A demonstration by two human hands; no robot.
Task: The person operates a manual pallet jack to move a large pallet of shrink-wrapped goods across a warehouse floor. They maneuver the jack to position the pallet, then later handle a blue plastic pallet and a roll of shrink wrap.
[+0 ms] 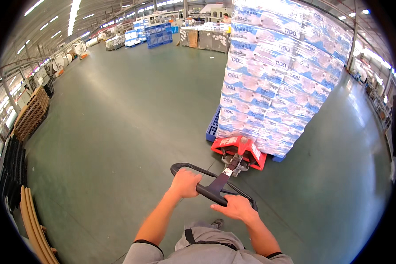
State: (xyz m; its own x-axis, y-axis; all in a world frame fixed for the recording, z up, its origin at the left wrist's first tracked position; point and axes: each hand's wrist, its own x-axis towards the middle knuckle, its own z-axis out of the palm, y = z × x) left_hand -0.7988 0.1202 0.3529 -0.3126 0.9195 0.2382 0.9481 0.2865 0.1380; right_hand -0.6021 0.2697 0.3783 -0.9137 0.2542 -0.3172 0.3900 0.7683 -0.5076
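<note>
My left hand (186, 183) is wrapped round the left side of the black loop handle (212, 192) of a pallet jack. On the right side of the same handle, my right hand (237, 207) rests with its fingers over the bar and its thumb stretched along it. The handle's shaft leads forward to the red pallet jack body (243, 145). Behind that stands a tall stack of white and blue packages (268, 88), wrapped in clear film. It sits on a blue plastic pallet (213, 124), whose far side is hidden.
Green floor (132, 114) spreads around me. Along the left lie wooden pallets (32, 110), black pallets (13, 163) and long tan boards (35, 226). Far ahead are a blue pallet on edge (159, 35), a grey bench (207, 38) and a person (226, 18) behind it.
</note>
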